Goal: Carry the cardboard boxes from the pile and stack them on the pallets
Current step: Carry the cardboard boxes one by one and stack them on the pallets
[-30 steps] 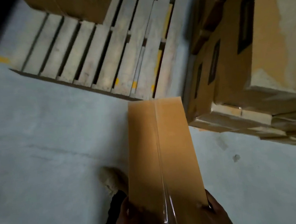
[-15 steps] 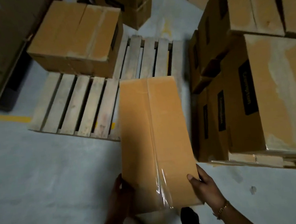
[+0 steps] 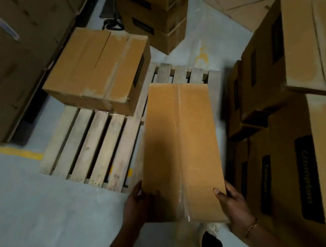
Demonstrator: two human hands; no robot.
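Cardboard box (image 3: 180,151) centre frame over pallet (image 3: 93,148); left hand (image 3: 136,203) and right hand (image 3: 232,202) fingers clamped on its near corners.

Two bare forearms, no sleeves reaching into view. Left hand (image 3: 137,204) without rings or a watch as far as visible. Right hand (image 3: 233,202) likewise bare, but a thin gold-coloured chain bracelet (image 3: 251,226) around the wrist. Lower down, a dark trouser leg (image 3: 211,246) above a pale, cream-coloured shoe (image 3: 213,229), blurred and dimly lit.
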